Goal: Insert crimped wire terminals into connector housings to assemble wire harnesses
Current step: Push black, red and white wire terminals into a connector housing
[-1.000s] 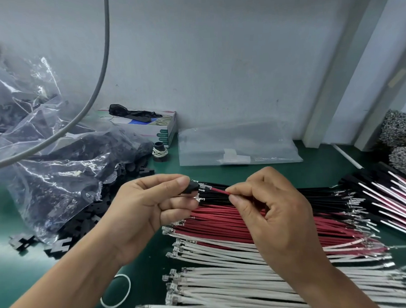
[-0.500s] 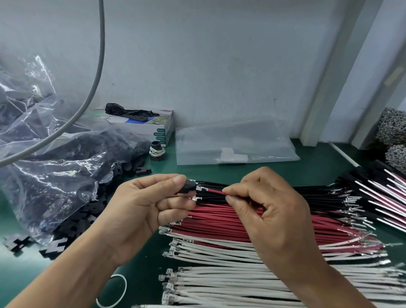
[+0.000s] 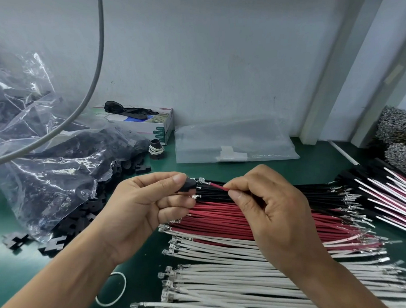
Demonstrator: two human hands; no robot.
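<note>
At the bottom of the frame, white insulated wires with small metal crimped terminals [image 3: 227, 284] lie side by side in rows on the green work mat [image 3: 320, 164], terminals toward the left. A thin white rubber ring [image 3: 112, 289] lies flat on the mat just left of them, under the left forearm. Above the white rows sits a band of red insulated wires [image 3: 212, 214], and beyond that a band of black insulated wires [image 3: 316, 190].

In the centre of the frame, held above these bands, the left hand [image 3: 139, 211] pinches a small black plastic connector housing [image 3: 187, 186] between thumb and forefinger. The right hand [image 3: 268, 211] pinches a single red wire with a silver crimped terminal [image 3: 216, 186] between thumb and forefinger; its terminal end points left and sits right at the housing's opening. How far in it sits cannot be told.

At the right edge lies a fanned stack of assembled black, red and white harnesses [image 3: 392, 195]. At the left, loose black plastic housings [image 3: 54, 244] spill from a crumpled clear plastic bag [image 3: 45, 171]. Farther back, a flat clear plastic pouch [image 3: 234, 140] and a white and green cardboard box [image 3: 148, 123] sit against the pale wall, and a grey cable [image 3: 96, 72] hangs across the upper left.
</note>
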